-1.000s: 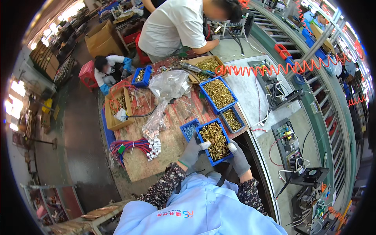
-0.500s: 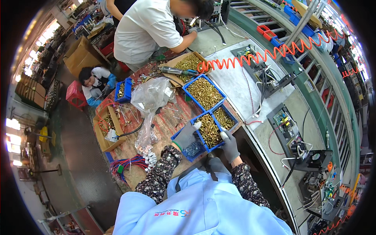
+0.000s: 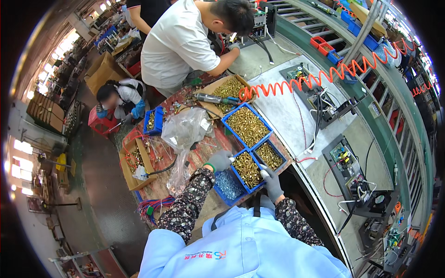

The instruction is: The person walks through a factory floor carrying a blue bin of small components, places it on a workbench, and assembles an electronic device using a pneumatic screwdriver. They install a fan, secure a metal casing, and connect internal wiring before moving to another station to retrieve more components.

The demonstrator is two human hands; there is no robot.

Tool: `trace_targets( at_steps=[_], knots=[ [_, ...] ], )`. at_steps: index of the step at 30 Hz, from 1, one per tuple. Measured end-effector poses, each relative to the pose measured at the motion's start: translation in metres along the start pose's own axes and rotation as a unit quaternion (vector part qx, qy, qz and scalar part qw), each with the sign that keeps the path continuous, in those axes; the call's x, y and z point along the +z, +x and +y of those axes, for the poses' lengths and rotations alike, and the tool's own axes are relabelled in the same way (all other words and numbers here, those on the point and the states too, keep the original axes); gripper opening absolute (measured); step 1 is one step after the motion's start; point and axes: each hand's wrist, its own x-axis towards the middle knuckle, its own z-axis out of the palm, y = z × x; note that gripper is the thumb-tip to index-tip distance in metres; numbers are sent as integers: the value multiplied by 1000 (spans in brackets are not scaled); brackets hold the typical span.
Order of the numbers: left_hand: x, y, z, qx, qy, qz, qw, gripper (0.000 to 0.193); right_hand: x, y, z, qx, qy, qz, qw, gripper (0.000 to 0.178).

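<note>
My gloved left hand (image 3: 219,161) is closed at the far left corner of a blue bin (image 3: 240,180) of brass screws (image 3: 247,169). On the bin's right side, my gloved right hand (image 3: 272,182) grips the wall, thumb over the rim. Left of this bin sits another blue bin (image 3: 225,199) with small silvery pieces (image 3: 229,184). Brass fasteners also fill a blue bin (image 3: 283,159) to the right and a larger blue bin (image 3: 224,121) beyond. The fingers under my left hand are partly hidden.
A powered screwdriver (image 3: 215,98) lies by a carton of brass parts (image 3: 230,88), its coiled orange hose (image 3: 320,76) crossing the bench. Plastic bags (image 3: 185,127), wires (image 3: 155,206) and a carton (image 3: 137,167) lie left. Circuit assemblies (image 3: 345,160) stand right. Two people work beyond.
My left hand has moved away from over the silvery pieces to the brass-screw bin's far left corner. My right hand keeps its hold. The whole view has shifted slightly.
</note>
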Motion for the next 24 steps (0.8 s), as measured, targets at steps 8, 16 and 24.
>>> trace_targets(
  at_steps=[8,16,24],
  knots=[
    [0,10,7,19,184,-37,982,27,8,6,0,-39,-76,22,996,33],
    [15,8,-20,61,125,21,990,29,5,17,20,-56,-180,39,981,42],
    [14,17,-21,76,131,-2,988,25,19,-2,-23,59,-328,98,938,51]
  ],
)
